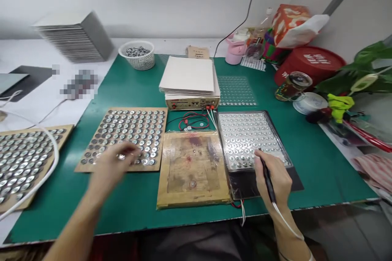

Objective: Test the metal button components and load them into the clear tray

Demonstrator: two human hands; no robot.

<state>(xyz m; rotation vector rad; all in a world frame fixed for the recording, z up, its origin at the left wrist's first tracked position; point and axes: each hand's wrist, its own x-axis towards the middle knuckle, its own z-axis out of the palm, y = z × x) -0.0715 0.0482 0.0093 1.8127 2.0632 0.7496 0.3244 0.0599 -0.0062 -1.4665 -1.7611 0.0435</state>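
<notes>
My left hand, smeared by motion, is over the front part of a brown board set with rows of round metal button-like discs. Its fingers point right; whether they hold a disc I cannot tell. My right hand is closed around a black test probe with a white wire. The probe's tip points up and left, over the near right part of a clear tray holding rows of silver discs. Under that tray lies a black plate. Between both hands sits a stained, taped wooden board.
Behind the wooden board, a tester with red and white leads carries stacked white sheets. A white basket of metal parts stands at the back. Another disc board is at left. A glass mug and red tub stand right.
</notes>
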